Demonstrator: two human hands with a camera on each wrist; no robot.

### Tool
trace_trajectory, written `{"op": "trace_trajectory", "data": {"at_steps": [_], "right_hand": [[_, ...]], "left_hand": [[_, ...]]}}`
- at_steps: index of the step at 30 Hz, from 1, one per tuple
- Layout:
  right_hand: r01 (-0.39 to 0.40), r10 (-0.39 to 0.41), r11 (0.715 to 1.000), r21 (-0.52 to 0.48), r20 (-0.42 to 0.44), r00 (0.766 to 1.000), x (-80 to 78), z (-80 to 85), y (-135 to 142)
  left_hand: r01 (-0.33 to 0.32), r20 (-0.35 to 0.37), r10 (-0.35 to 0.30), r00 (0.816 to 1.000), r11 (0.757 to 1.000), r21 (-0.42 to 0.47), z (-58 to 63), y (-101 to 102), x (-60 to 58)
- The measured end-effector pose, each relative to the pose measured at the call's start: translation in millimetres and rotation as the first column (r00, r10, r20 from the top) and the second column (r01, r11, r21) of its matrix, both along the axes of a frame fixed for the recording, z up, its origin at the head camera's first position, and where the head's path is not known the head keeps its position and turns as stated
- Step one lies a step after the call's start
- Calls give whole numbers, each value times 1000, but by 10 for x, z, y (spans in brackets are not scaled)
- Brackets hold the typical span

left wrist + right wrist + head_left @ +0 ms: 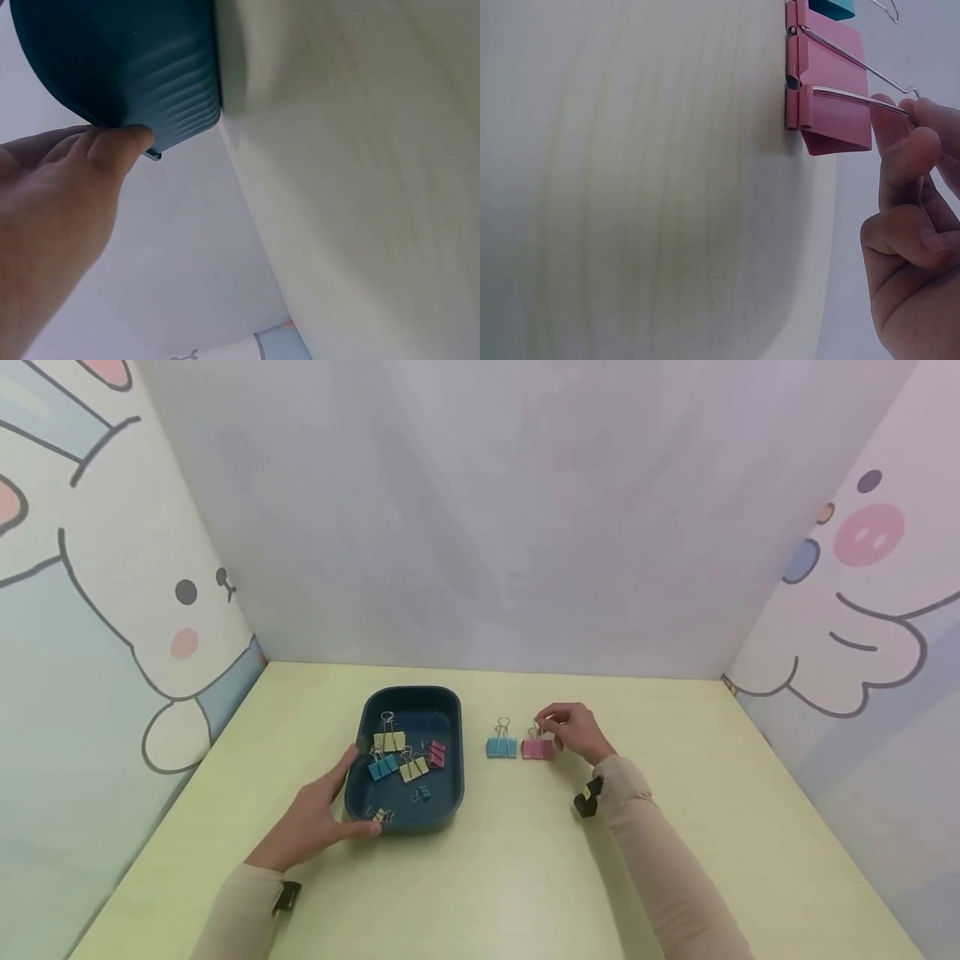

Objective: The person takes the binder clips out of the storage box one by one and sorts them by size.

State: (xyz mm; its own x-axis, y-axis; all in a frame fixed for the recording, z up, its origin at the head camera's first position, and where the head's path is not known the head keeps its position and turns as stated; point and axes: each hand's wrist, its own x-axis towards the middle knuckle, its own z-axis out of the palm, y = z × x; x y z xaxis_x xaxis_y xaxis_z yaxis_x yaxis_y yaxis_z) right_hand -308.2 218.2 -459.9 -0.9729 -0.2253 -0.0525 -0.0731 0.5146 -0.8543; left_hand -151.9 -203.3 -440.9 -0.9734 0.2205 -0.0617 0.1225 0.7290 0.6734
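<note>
A large pink binder clip [537, 749] stands on the table, its wire handles up. My right hand [576, 729] pinches the clip's handle between fingertips and thumb; the right wrist view shows this hand [919, 202] at the wire loop of the pink clip [832, 82]. Just left of it stands a light blue binder clip [502, 747], apart from both hands. My left hand [318, 814] grips the dark blue tray [459, 777] at its near left side, thumb along the near rim. In the left wrist view, fingers of the hand [82, 180] meet the tray's rim.
Inside the tray lie yellow binder clips [389, 742], a blue clip [382, 767], a pink clip [437, 754] and several small clips near its front. The pale yellow table [517, 868] ends at a grey back wall [480, 527], with cartoon-printed walls on both sides.
</note>
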Motion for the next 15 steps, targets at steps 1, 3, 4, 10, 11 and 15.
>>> {"op": "trace_trajectory", "data": {"at_steps": [1,3,4,10,11,15], "right_hand": [[1,-1,1000,-2,3,1000,-1,-2,2],[0,0,1000,9,-2,1000,2,0,11],[3,-3,1000,19,-11,1000,5,8,16],[95,-80,988,118,-128,989,39,118,14],[112,-92,986,125,-150,984,45,142,-1],[129,-103,985,117,-209,973,59,239,-120]], "left_hand": [[1,-3,-1,1000,1000,-2,0,-2,-2],[2,-8,-2,1000,1000,-5,0,-7,-5],[1,-7,-1,1000,1000,-6,0,-10,-6],[10,-12,-10,1000,1000,12,-14,-8,-13],[9,-11,-9,1000,1000,13,-13,-5,-14],[-1,2,1,1000,1000,4,-2,4,-15]]}}
